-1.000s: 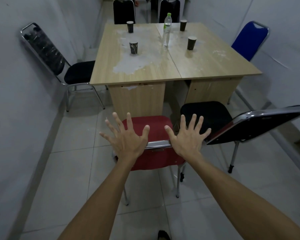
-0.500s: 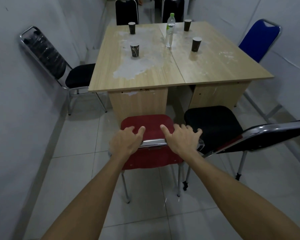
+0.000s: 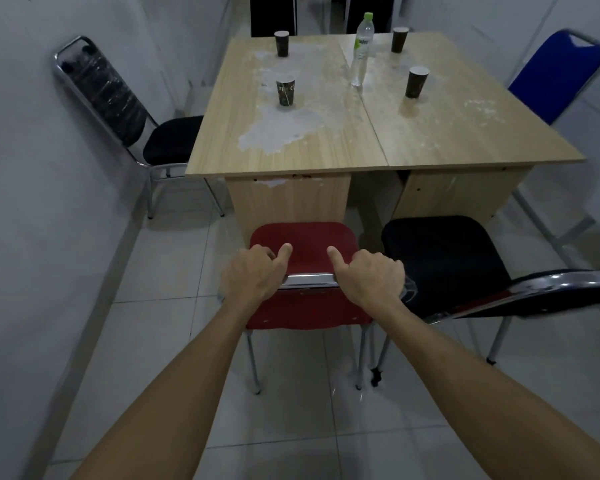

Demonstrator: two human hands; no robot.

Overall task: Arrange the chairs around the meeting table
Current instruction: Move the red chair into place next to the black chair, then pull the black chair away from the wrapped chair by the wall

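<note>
A red chair stands at the near end of the wooden meeting table, its seat facing the table. My left hand and my right hand both grip the chrome top rail of its backrest, thumbs pointing forward over the seat. Right of it stands a black chair, turned at an angle, its backrest reaching toward the right edge. Another black chair sits by the left wall. A blue chair is at the table's right side. Two dark chairs stand at the far end.
Several dark paper cups and a clear water bottle stand on the table. Grey walls close in on the left and right. The floor is pale tile, with a narrow gap between the left chair and the table.
My hands, spread open above the red chair's backrest a second ago, have come down and closed on its top rail. The view has moved closer to the table.
</note>
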